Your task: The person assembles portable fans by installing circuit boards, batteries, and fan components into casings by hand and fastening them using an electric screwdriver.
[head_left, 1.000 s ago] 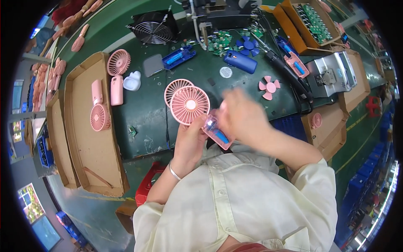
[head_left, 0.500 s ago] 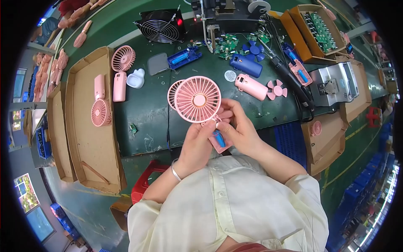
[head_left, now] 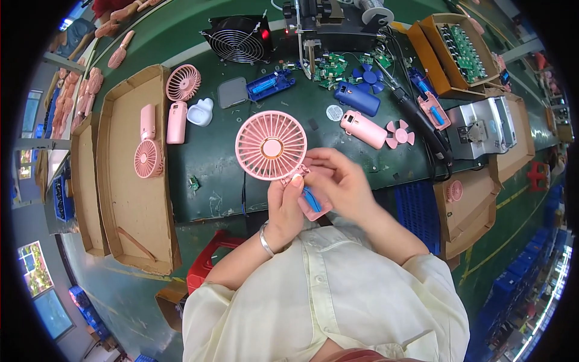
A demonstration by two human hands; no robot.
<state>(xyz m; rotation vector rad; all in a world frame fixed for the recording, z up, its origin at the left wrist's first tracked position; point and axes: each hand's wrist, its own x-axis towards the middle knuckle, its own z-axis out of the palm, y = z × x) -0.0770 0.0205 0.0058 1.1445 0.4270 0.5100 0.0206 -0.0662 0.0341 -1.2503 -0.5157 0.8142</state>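
A pink handheld fan (head_left: 272,147) is held up in front of me over the near edge of the bench, its round grille tipped away from my body. My left hand (head_left: 283,208) pinches it at the neck, thumb on top. Below the neck the handle casing (head_left: 322,208) lies uncovered and shows a blue battery cell (head_left: 312,199). My right hand (head_left: 342,184) is curled against the hinge on the right side; its fingertips are partly hidden there.
Cardboard trays (head_left: 108,181) flank the bench on the left. Across the back stand a black cooling fan (head_left: 236,42), loose green circuit boards (head_left: 332,65) and a soldering iron (head_left: 416,114). Pink and blue casings (head_left: 363,128) and a grey metal device (head_left: 479,125) lie on the right.
The fan has shifted a little left and tilted, and the round grille behind it no longer shows. My right hand's fingers have moved about the hinge. The whole view has shifted slightly.
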